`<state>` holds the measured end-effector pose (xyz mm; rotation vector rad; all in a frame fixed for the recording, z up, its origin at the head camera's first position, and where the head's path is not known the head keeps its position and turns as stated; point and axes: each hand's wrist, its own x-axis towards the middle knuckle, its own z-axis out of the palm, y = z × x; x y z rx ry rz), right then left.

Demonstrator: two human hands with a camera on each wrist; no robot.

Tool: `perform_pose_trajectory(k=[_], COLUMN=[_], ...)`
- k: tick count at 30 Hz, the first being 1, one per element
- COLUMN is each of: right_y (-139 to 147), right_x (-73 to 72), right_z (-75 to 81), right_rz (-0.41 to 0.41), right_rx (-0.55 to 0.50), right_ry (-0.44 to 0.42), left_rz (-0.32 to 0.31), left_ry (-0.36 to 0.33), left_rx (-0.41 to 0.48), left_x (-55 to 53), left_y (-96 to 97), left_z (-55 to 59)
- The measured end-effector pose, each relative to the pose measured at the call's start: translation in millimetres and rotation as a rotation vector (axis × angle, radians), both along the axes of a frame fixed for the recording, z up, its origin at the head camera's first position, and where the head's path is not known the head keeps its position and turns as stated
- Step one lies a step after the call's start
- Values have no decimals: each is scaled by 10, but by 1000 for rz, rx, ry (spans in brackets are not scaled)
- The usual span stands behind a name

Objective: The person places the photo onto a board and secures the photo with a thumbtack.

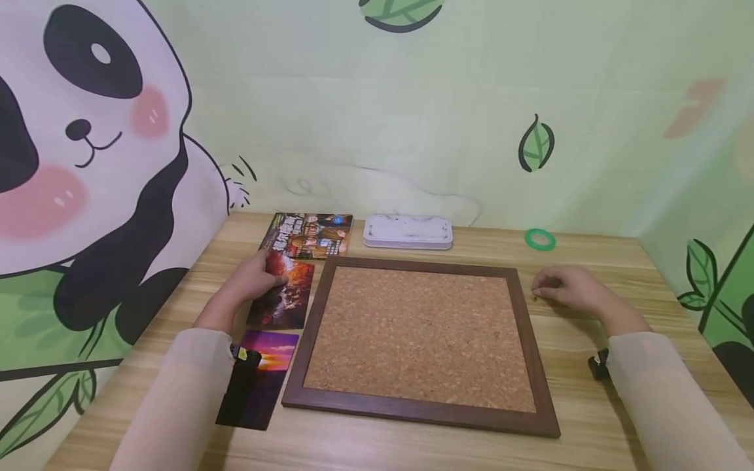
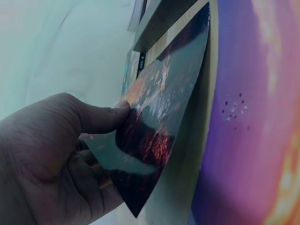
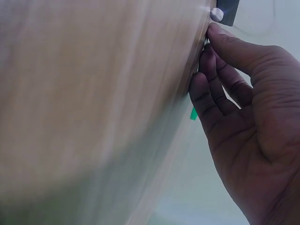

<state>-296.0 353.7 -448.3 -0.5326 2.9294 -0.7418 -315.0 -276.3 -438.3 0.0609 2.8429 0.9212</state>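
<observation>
Left hand (image 1: 250,282): the thumb lies on the glossy face of a fiery picture card (image 1: 287,304) and the other fingers curl behind its edge, the gap closed to the card's thickness. The left wrist view shows the card bowed and tilted up from the bench (image 1: 580,418). I judge it light, thin and springy, its face slick and easily creased; I would hold it by the edges with a gentle pinch. Beyond these fingers lies a printed card (image 1: 318,237); on their near side, under the wrist, a sunset card (image 1: 259,386); to their right, a framed corkboard (image 1: 421,340).

Right hand (image 1: 571,291): thumb and fingers are curled nearly tip to tip, low over the bench. A silver disc (image 3: 216,15), which I take for a pin head, shows just past the thumb; I cannot tell whether anything is held. I expect it hard and slippery, best pinched by its rim. Beyond these fingers lies green tape (image 1: 542,248); beyond and between both hands, a white tin (image 1: 408,231).
</observation>
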Motion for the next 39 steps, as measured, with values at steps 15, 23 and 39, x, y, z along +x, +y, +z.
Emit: perform_pose_trajectory(k=[15, 23, 39], right_y=[-8, 8, 9], right_x=[-21, -15, -3], right_z=[14, 9, 43], right_rz=[-4, -26, -99], right_rx=[11, -58, -62], right_ry=[0, 12, 28], left_rz=[-9, -15, 15], left_ry=[49, 55, 125], left_rx=[23, 48, 75], left_x=[15, 29, 23], left_y=[-16, -23, 12], left_z=[52, 18, 265])
